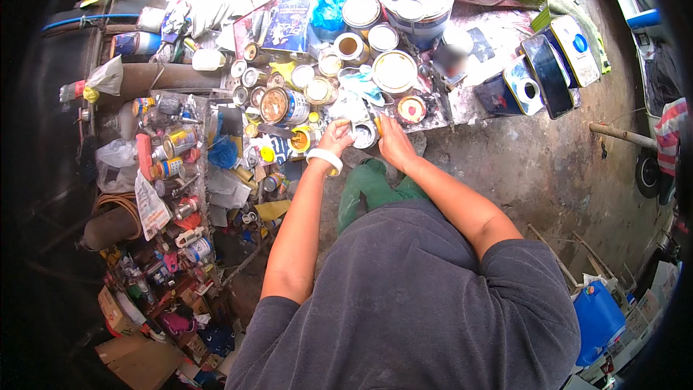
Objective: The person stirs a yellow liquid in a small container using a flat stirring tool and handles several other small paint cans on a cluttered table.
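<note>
At the near edge of the bench, a small open can (364,136) with pale grey contents stands between my hands. My left hand (336,139), with a white band on its wrist, is closed at the can's left rim; what its fingers grip is hidden. My right hand (395,143) is closed at the right rim around a small yellow-orange thing (377,123), whose kind I cannot make out. Just beyond the can lies crumpled whitish plastic (351,106). Left of my left hand is an open can of yellow paint (299,140).
Paint cans crowd the bench, among them a large brown-lidded can (276,105) and a big white-topped bucket (419,0). A blue plastic bag (328,13) lies behind. Tall rectangular tins (523,87) stand at the right. A cluttered shelf (209,173) is on my left.
</note>
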A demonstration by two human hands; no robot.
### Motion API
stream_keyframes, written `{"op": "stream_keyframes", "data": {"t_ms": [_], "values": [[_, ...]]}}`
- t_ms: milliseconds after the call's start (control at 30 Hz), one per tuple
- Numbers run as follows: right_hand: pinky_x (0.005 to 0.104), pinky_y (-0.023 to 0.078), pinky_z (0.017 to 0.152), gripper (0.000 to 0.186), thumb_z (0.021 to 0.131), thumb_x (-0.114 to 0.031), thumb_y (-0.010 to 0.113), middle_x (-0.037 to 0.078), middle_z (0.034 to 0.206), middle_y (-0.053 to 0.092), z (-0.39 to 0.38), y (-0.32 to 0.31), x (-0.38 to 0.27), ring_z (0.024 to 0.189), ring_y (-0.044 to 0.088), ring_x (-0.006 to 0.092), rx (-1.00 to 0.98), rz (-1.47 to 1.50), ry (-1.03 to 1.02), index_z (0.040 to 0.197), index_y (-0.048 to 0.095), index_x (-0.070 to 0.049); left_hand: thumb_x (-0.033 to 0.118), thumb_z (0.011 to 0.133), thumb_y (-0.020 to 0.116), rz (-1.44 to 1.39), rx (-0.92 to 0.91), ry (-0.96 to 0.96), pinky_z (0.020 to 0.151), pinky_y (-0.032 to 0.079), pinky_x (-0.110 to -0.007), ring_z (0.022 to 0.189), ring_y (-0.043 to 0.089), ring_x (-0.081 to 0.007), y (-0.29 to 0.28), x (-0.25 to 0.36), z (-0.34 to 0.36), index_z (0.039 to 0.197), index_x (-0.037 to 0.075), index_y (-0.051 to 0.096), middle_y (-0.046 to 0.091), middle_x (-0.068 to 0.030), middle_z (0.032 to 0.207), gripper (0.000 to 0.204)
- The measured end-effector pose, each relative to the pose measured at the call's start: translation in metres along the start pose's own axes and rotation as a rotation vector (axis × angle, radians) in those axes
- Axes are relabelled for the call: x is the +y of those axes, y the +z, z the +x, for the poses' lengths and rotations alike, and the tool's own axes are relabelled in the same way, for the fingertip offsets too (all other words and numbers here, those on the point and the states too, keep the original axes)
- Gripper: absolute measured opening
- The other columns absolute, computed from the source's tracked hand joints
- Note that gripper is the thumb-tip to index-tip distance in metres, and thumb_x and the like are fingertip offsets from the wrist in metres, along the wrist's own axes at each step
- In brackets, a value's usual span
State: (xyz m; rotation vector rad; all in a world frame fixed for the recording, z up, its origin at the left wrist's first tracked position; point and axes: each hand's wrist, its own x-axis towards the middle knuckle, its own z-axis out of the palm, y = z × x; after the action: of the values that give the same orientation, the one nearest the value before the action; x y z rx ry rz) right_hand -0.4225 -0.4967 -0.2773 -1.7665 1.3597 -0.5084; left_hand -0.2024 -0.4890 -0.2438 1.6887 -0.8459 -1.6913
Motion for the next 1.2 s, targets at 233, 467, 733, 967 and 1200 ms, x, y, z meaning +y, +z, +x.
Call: {"op": "stream_keyframes", "data": {"t_ms": [233, 467, 733, 967, 1200], "values": [[0.0492, 0.040, 0.105, 0.078, 0.079, -0.024, 0.077, 0.019, 0.138, 0.051, -0.001, -0.018, -0.031, 0.126, 0.049, 0.0359, -0.179, -0.217, -0.085, 0.144, 0.041, -0.001, 0.001, 0.092, 0.067, -0.303, 0.031, -0.010, 0.102, 0.048, -0.032, 0.120, 0.059, -0.0171, 0.001, -0.009, -0.016, 0.116, 0.002, 0.057, 0.057, -0.0128, 0.140, 0.026], [0.0485, 0.039, 0.105, 0.081, 0.072, -0.028, 0.083, 0.014, 0.137, 0.053, 0.002, -0.007, -0.036, 0.126, 0.049, 0.0338, -0.153, -0.197, -0.116, 0.140, 0.046, -0.004, 0.006, 0.095, 0.067, -0.653, 0.180, -0.064, 0.092, 0.056, -0.038, 0.108, 0.064, -0.0182, -0.010, -0.032, -0.041, 0.112, 0.008, 0.059, 0.067, -0.0078, 0.119, 0.019], [0.0483, 0.039, 0.107, 0.083, 0.071, -0.029, 0.085, 0.019, 0.137, 0.051, -0.033, -0.058, -0.027, 0.128, 0.047, 0.0370, -0.079, -0.134, -0.123, 0.138, 0.045, -0.002, 0.012, 0.097, 0.066, -1.088, 0.130, 0.002, 0.080, 0.055, -0.034, 0.097, 0.065, -0.0178, 0.001, -0.065, -0.057, 0.111, 0.014, 0.058, 0.067, -0.0031, 0.106, 0.017], [0.0470, 0.040, 0.108, 0.083, 0.070, -0.026, 0.084, 0.019, 0.137, 0.051, -0.041, -0.094, -0.062, 0.128, 0.048, 0.0370, -0.185, -0.170, -0.234, 0.139, 0.044, -0.002, 0.016, 0.097, 0.069, -1.076, 0.371, -0.248, 0.082, 0.057, -0.032, 0.099, 0.067, -0.0200, 0.036, -0.086, -0.005, 0.118, 0.014, 0.057, 0.068, -0.0040, 0.107, 0.024], [0.0475, 0.041, 0.107, 0.085, 0.070, -0.028, 0.086, 0.020, 0.132, 0.053, -0.036, -0.103, -0.076, 0.126, 0.050, 0.0378, -0.143, -0.161, -0.276, 0.138, 0.043, 0.000, 0.007, 0.095, 0.063, -0.616, 0.673, -0.163, 0.086, 0.059, -0.038, 0.097, 0.067, -0.0216, 0.047, -0.090, -0.001, 0.134, 0.002, 0.053, 0.066, -0.0115, 0.116, 0.041]]}}
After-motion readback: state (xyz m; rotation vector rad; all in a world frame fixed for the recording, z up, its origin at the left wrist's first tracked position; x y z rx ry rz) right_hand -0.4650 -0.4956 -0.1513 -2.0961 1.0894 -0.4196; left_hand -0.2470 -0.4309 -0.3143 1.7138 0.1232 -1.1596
